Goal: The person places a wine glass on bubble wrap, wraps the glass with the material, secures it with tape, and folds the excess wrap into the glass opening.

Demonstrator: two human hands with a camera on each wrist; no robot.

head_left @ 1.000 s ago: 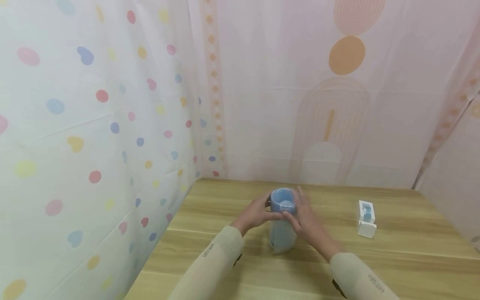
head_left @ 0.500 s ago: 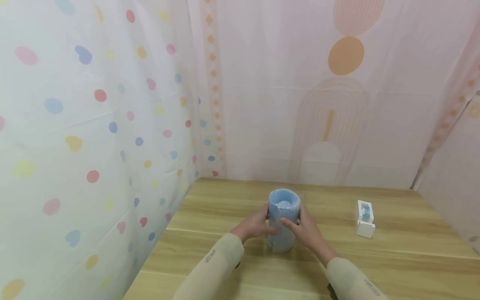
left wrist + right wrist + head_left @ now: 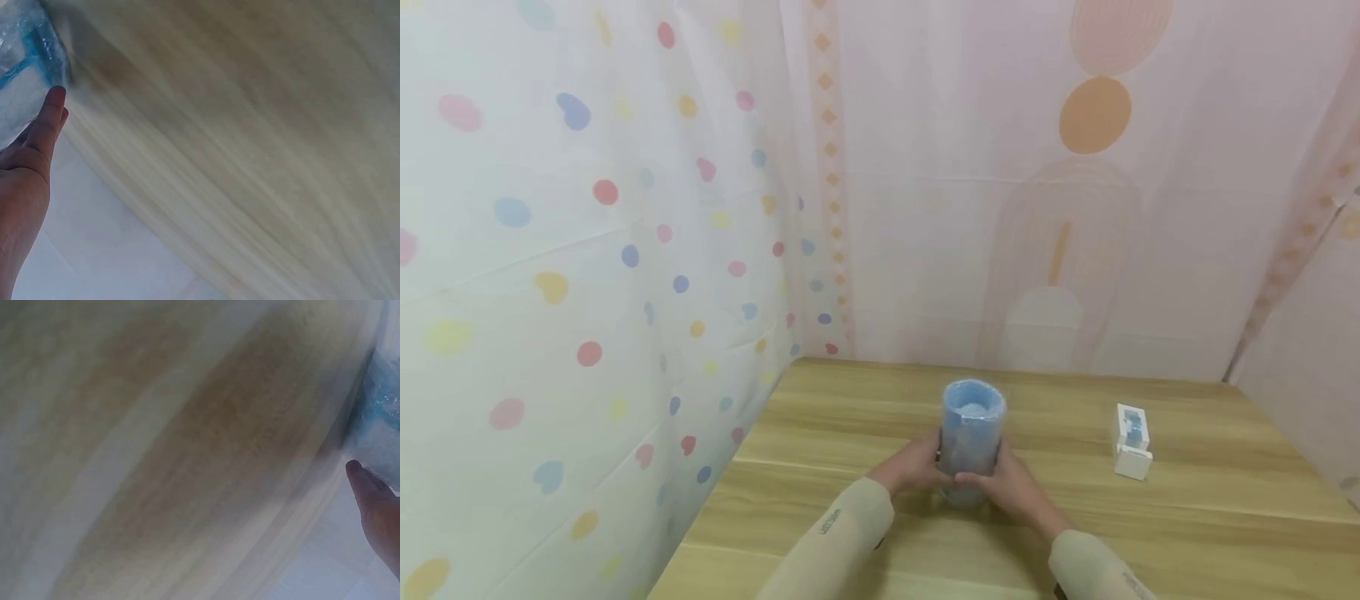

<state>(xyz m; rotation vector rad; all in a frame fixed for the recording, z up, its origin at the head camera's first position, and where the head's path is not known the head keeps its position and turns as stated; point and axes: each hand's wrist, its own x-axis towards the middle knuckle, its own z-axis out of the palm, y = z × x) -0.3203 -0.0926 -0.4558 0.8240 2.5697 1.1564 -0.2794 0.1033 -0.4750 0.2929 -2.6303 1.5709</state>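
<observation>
A pale blue, upright cylinder point(image 3: 972, 433) wrapped in clear plastic, apparently bubble wrap, stands on the wooden table in the head view. Its open top shows something rounded and paler sunk inside. My left hand point(image 3: 919, 463) holds its lower left side, and my right hand point(image 3: 1013, 483) holds the lower right, thumbs across the front. Most other fingers are hidden behind it. The left wrist view catches shiny wrap point(image 3: 28, 69) with blue and white beneath, touched by the left hand point(image 3: 28, 169). At the right wrist view's edge, the right hand point(image 3: 378, 509) meets the wrap point(image 3: 378, 425).
A small white tape dispenser point(image 3: 1132, 462) with a bluish roll sits on the table point(image 3: 850, 400) to the right. Patterned curtains point(image 3: 925, 250) hang behind the table and along both sides.
Both hands have slid down the cylinder from its top rim to its lower part. The right thumb has come round to the front. The cylinder has shifted slightly, and the tape dispenser stays put.
</observation>
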